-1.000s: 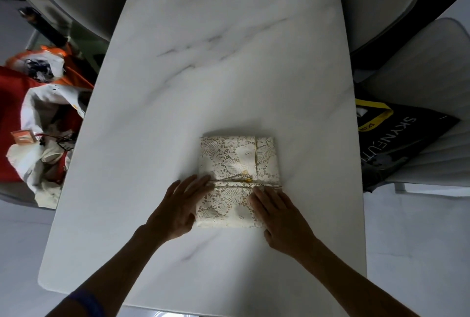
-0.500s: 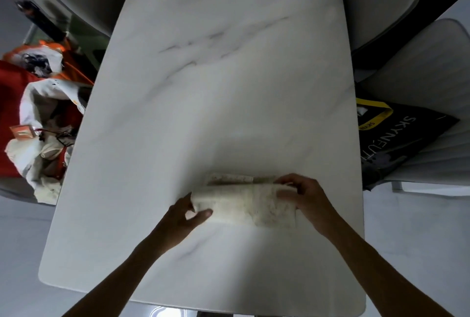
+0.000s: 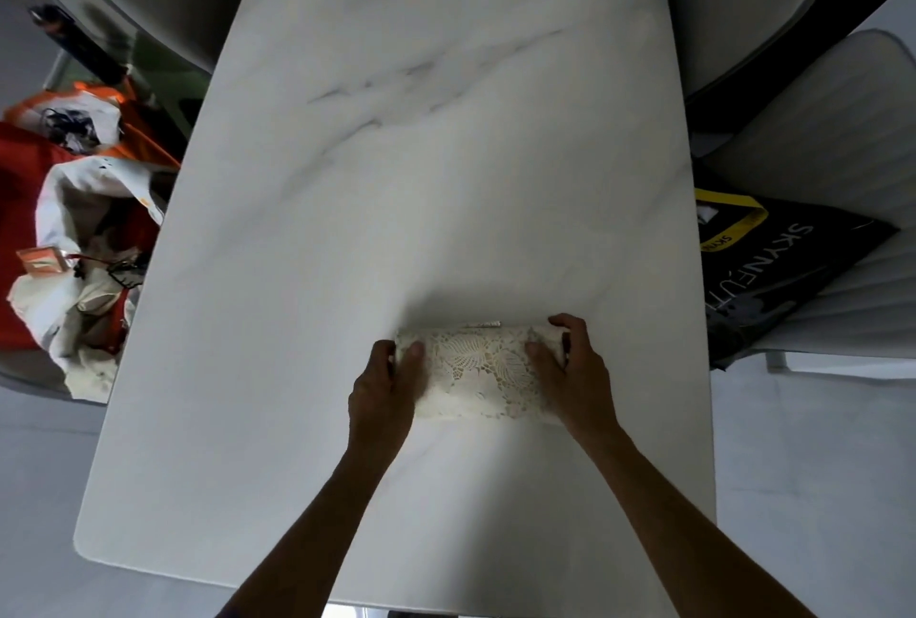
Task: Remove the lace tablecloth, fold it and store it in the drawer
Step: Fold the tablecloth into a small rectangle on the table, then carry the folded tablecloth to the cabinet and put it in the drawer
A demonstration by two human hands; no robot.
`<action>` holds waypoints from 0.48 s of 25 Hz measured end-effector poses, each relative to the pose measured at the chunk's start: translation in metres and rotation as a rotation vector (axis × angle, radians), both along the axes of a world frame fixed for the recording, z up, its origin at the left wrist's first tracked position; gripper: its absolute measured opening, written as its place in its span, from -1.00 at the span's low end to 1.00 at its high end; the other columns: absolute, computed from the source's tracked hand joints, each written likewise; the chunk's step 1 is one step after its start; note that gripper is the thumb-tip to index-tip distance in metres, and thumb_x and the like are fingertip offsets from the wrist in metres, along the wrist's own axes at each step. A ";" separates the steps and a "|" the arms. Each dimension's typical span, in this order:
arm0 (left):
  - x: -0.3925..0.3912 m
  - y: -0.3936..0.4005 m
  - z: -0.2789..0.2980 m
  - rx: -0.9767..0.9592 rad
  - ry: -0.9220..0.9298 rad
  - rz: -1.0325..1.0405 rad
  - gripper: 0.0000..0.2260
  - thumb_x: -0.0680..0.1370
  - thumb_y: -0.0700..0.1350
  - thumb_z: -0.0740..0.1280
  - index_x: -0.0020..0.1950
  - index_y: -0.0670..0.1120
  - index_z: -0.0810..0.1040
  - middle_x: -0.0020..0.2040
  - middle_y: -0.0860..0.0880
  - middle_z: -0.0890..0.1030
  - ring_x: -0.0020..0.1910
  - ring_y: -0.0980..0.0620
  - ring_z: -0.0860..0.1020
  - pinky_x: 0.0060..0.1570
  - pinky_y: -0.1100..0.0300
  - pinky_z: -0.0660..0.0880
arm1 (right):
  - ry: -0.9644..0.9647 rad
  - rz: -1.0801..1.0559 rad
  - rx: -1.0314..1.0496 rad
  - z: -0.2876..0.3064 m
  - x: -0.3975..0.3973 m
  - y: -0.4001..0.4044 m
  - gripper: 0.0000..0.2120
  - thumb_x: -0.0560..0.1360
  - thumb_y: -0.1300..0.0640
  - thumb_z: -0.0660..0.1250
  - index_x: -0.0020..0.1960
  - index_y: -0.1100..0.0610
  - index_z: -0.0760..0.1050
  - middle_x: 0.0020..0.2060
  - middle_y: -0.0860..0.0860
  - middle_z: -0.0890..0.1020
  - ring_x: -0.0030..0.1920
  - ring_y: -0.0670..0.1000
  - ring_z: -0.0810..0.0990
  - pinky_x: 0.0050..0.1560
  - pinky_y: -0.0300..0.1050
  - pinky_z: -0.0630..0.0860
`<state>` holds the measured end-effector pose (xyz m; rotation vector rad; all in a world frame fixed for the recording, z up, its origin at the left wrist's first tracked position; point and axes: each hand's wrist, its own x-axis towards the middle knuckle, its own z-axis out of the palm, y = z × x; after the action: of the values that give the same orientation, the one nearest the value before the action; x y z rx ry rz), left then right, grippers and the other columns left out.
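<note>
Head view: folded lace tablecloth (image 3: 478, 372) on marble table (image 3: 446, 146), clasped endwise between left hand (image 3: 384, 387) and right hand (image 3: 577, 377).

White marble table (image 3: 396, 132), pale chairs (image 3: 842, 132) around it, grey floor (image 3: 813, 493), dim light.

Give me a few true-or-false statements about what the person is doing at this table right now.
1. Both hands are on the folded lace cloth. True: the left hand holds one end, the right hand the other.
2. The cloth is spread over the whole table. False: it is a small folded bundle near the person.
3. A black bag lies on a chair beside the table. True.
4. The cloth is dark blue. False: it is cream.
</note>
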<state>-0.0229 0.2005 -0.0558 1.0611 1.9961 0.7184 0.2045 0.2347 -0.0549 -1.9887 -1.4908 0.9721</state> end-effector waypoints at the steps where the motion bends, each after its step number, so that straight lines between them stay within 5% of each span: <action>1: 0.001 0.004 -0.002 -0.022 0.039 0.005 -0.62 0.55 0.30 0.13 -0.23 0.01 0.30 -0.47 0.06 0.37 -0.49 0.07 0.34 -0.42 0.13 0.30 | -0.147 -0.004 0.082 0.001 -0.004 0.000 -0.66 0.55 -0.02 0.29 0.30 -0.03 0.34 -0.09 0.01 0.60 -0.12 0.03 0.60 -0.17 -0.11 0.45; 3: 0.004 0.012 -0.007 -0.069 0.088 0.027 -0.63 0.60 0.21 0.12 -0.29 0.01 0.22 -0.47 0.07 0.34 -0.48 0.03 0.35 -0.38 0.11 0.26 | -0.436 0.165 0.406 0.001 -0.022 -0.001 -0.66 0.59 0.07 0.23 0.35 0.08 0.38 0.20 0.07 0.57 0.15 0.14 0.56 0.07 0.01 0.49; 5: 0.004 0.015 -0.013 -0.077 0.117 0.007 -0.67 0.64 0.14 0.10 -0.25 -0.01 0.25 -0.47 0.04 0.39 -0.46 -0.06 0.43 -0.33 0.09 0.30 | -0.508 0.484 0.563 -0.004 -0.046 -0.006 -0.63 0.61 0.05 0.22 0.40 0.09 0.42 0.38 0.09 0.49 0.38 0.19 0.44 0.35 0.16 0.36; 9: 0.004 0.019 -0.021 -0.077 0.264 -0.078 -0.69 0.66 0.10 0.04 -0.10 -0.10 0.35 -0.38 -0.12 0.54 -0.34 -0.28 0.57 -0.31 0.06 0.43 | -0.608 0.608 0.295 -0.025 -0.060 -0.003 -0.47 0.60 -0.21 0.10 0.52 -0.08 0.25 0.53 -0.01 0.30 0.54 0.20 0.19 0.44 0.34 0.17; 12: 0.010 0.021 -0.026 -0.088 0.426 -0.061 -0.67 0.66 0.07 0.03 0.01 -0.15 0.42 -0.30 -0.21 0.62 -0.32 -0.29 0.60 -0.34 0.09 0.41 | -0.632 0.610 0.321 -0.041 -0.055 -0.002 -0.45 0.59 -0.24 0.09 0.53 -0.09 0.23 0.53 0.00 0.29 0.54 0.20 0.18 0.45 0.35 0.12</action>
<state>-0.0126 0.2214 -0.0813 1.2972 2.3144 0.3878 0.1497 0.2325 -0.0958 -1.6993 -2.5067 0.2438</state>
